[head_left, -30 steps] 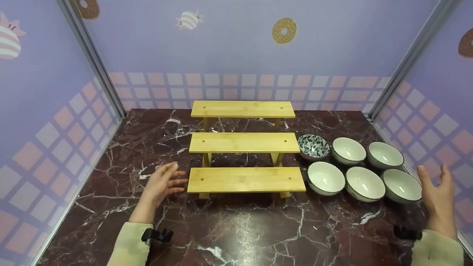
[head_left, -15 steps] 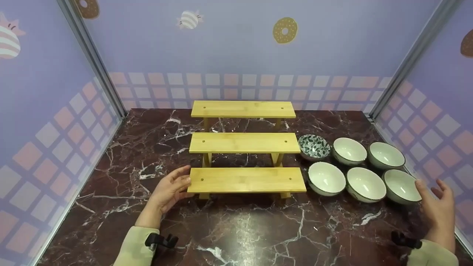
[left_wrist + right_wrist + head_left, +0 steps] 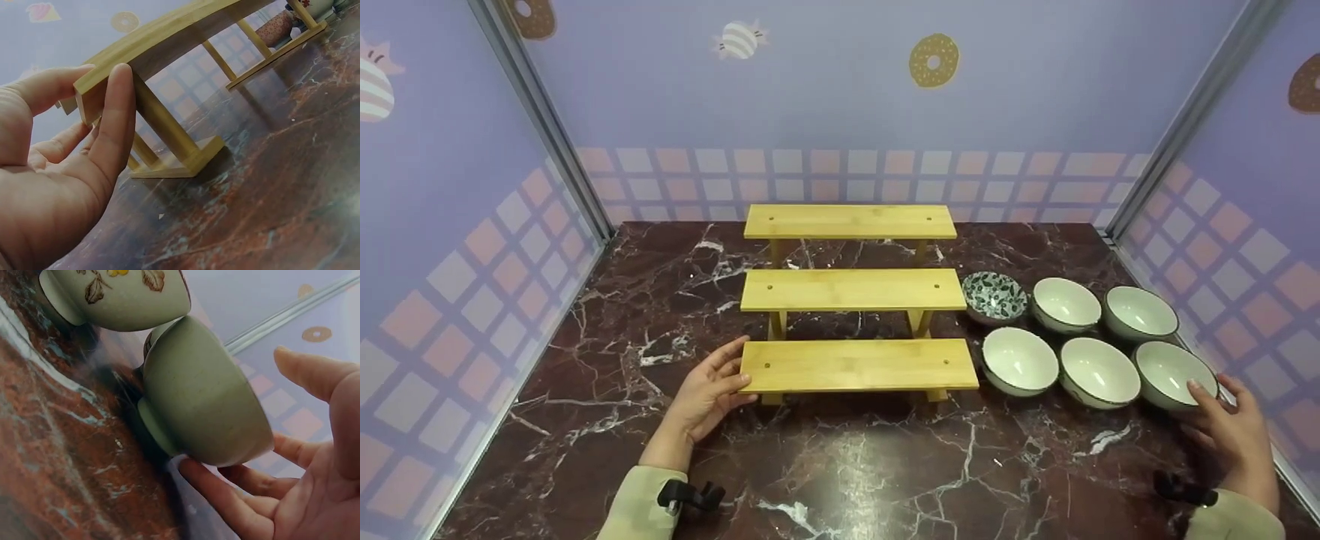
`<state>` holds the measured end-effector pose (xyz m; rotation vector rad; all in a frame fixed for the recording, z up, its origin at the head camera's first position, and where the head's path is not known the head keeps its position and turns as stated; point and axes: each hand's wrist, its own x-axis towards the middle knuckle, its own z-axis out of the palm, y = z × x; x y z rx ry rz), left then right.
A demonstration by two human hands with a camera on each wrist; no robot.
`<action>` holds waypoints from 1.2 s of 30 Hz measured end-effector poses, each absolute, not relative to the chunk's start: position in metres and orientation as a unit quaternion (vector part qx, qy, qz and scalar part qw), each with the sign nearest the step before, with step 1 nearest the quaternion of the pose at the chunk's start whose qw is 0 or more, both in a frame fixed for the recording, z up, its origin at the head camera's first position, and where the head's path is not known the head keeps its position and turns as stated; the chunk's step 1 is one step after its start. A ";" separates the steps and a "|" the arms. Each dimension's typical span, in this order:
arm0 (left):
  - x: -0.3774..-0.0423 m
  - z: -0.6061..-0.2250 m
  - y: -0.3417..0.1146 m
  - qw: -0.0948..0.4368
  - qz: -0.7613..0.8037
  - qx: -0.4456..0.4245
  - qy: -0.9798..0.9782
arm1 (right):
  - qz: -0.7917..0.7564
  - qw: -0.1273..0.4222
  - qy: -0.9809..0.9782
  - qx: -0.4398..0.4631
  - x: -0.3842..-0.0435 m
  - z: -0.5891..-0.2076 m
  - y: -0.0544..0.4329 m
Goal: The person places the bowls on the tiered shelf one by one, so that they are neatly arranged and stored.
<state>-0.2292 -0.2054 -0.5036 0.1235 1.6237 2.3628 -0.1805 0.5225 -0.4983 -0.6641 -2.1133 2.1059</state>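
Left grip point(image 3: 705, 394) pinches yellow wooden tiered stand point(image 3: 855, 365); right grip point(image 3: 1236, 429) spread by round grey-green ceramic bowl point(image 3: 208, 399), thumb point(image 3: 315, 374) gap wrist-view only.

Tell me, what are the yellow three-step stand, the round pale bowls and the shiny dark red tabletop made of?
The yellow three-step stand looks like smooth bamboo or wood: fine streaks show. The round pale bowls seem to be glazed ceramic, because bright glints shine inside. The shiny dark red tabletop has white veins like polished marble, but could be a printed copy.
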 end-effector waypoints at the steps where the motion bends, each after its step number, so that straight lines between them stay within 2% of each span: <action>1: -0.229 -0.504 -0.205 0.135 0.817 0.043 0.559 | 0.710 0.038 -0.673 -0.205 -0.180 -0.501 0.524; 6: -0.228 -0.505 -0.205 0.136 0.825 0.043 0.546 | 0.784 0.031 -0.597 -0.169 -0.182 -0.510 0.526; 17: -0.226 -0.508 -0.206 0.139 0.840 0.049 0.522 | 0.838 0.022 -0.532 -0.121 -0.189 -0.522 0.527; 36: -0.227 -0.512 -0.206 0.140 0.850 0.053 0.506 | 0.898 0.047 -0.433 -0.060 -0.182 -0.529 0.530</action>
